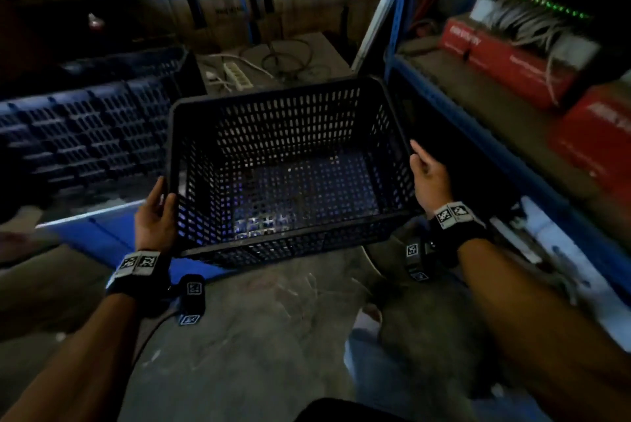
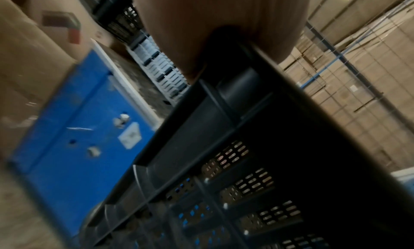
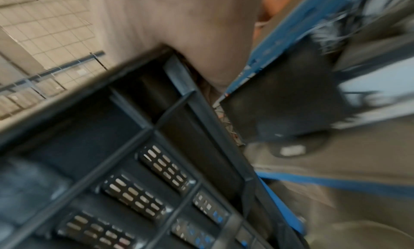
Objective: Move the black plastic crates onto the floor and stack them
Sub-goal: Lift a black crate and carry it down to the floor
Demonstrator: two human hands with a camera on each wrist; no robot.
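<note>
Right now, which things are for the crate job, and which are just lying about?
For the job:
- black crate, gripped by left hand and right hand
- more dark crates on the left

Just lying about:
- power strip
- red boxes on the shelf
- grey cables

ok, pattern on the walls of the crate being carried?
Black crate: walls perforated with rows of small vertical slots between ribs. Head view shows it best.

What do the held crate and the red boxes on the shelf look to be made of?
Black crate: moulded plastic, matte, judging by its slotted walls and ribbed rim; both hands, left and right, grip its rim. Red boxes: probably printed cardboard, given their flat faces and square edges, though blur leaves that open.
</note>
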